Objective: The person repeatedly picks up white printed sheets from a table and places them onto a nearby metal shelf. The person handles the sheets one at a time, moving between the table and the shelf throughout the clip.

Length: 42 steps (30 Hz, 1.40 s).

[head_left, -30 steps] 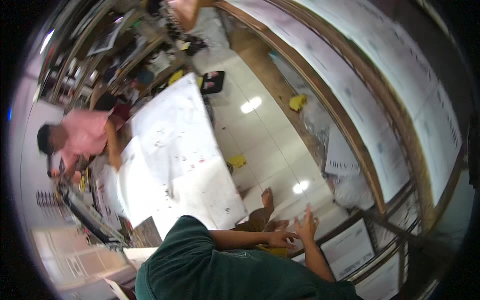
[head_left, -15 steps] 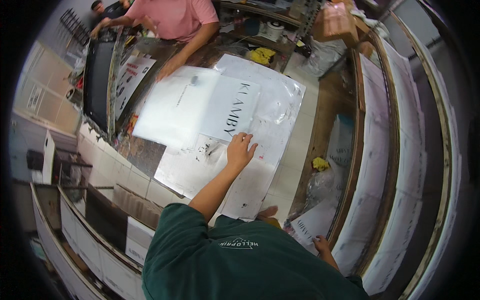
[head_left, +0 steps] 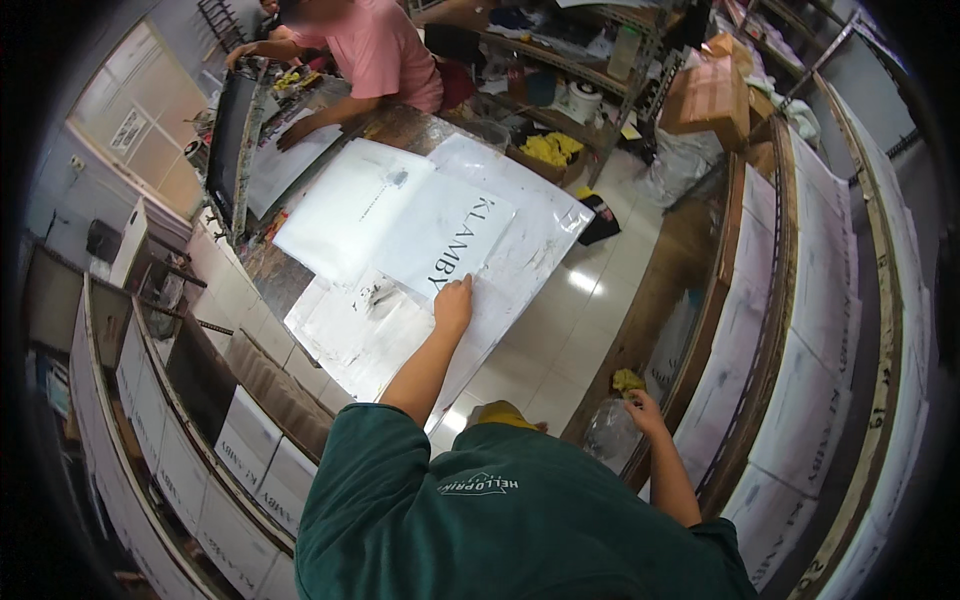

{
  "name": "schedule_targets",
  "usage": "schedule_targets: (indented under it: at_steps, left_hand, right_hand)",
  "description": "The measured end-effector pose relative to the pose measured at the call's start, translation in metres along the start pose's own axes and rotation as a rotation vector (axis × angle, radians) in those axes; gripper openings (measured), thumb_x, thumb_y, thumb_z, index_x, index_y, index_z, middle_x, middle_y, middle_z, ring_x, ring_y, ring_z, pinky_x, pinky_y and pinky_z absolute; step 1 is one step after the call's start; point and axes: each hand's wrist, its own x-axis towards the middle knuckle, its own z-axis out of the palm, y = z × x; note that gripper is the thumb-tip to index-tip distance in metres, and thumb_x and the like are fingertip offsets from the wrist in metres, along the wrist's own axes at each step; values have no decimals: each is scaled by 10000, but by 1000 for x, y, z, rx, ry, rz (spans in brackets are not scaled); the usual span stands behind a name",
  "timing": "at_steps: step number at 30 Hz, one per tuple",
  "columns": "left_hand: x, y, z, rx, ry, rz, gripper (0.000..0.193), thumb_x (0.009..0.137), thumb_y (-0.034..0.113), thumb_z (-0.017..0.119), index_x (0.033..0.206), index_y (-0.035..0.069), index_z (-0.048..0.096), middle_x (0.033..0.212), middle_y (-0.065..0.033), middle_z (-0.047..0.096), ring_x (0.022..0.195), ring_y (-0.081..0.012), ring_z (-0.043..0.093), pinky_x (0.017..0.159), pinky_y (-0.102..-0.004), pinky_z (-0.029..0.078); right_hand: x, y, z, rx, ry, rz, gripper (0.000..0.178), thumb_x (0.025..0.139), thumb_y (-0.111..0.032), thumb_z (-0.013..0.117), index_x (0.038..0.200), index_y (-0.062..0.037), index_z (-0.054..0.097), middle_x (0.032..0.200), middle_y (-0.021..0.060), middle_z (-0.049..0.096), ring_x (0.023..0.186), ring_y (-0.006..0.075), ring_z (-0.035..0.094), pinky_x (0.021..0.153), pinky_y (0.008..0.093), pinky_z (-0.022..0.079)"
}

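On the work table, my left hand (head_left: 454, 306) is closed at the near edge of a pale plastic sheet with dark lettering (head_left: 462, 235), its fingers pinching that edge. Overlapping this sheet on its left is a stack of milky plastic sheets (head_left: 345, 205), printed with a small mark. My right hand (head_left: 648, 412) reaches low on the right, its fingers small in view but apart, with no sheet seen in them. A yellow cloth (head_left: 627, 381) lies just beyond these fingers, and a crumpled clear plastic bag (head_left: 606, 430) sits below them.
Racks of printed white sheets (head_left: 815, 350) stand close on my right; more racks (head_left: 205, 480) are at lower left. Across the table, a person in a pink shirt (head_left: 385, 55) works at a dark frame (head_left: 232, 150). A cardboard box (head_left: 705, 95) stands at the far right.
My left hand has closed at the printed sheet's near edge. The right hand has moved up and away from a printed sheet it held. The view has shifted; the person opposite has moved a hand leftward.
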Motion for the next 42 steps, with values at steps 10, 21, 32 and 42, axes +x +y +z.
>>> schedule_targets:
  at_steps: [10, 21, 32, 42]
  left_hand:
    - [23, 24, -3, 47, 15, -11, 426, 715, -5, 449, 1137, 34, 493, 752, -145, 587, 696, -295, 583, 597, -393, 468]
    - [181, 110, -93, -290, 7, 6, 265, 674, -3, 528, 927, 66, 570, 681, -133, 598, 639, -285, 590, 587, -376, 458]
    - [334, 255, -86, -465, -55, 249, 143, 683, 48, 558, 809, 49, 491, 679, -162, 587, 654, -335, 588, 591, -390, 459]
    - [431, 381, -32, -465, -129, 350, 123, 692, 60, 521, 802, 35, 473, 690, -178, 560, 675, -375, 559, 588, -438, 435]
  right_hand:
    - [137, -67, -72, 216, -63, -254, 372, 794, -182, 587, 1137, -61, 509, 945, 98, 578, 814, 162, 544, 652, 281, 457]
    - [270, -120, -158, 122, -198, -326, 436, 793, -311, 594, 1160, -96, 501, 933, 86, 575, 758, 163, 531, 617, 294, 451]
    - [327, -293, -229, 417, -409, -357, 355, 857, -321, 527, 1131, -94, 526, 974, 19, 581, 868, 106, 533, 714, 268, 415]
    - [473, -314, -296, 1059, -353, -180, 239, 842, -322, 533, 924, -98, 544, 742, 0, 539, 681, 99, 535, 508, 208, 419]
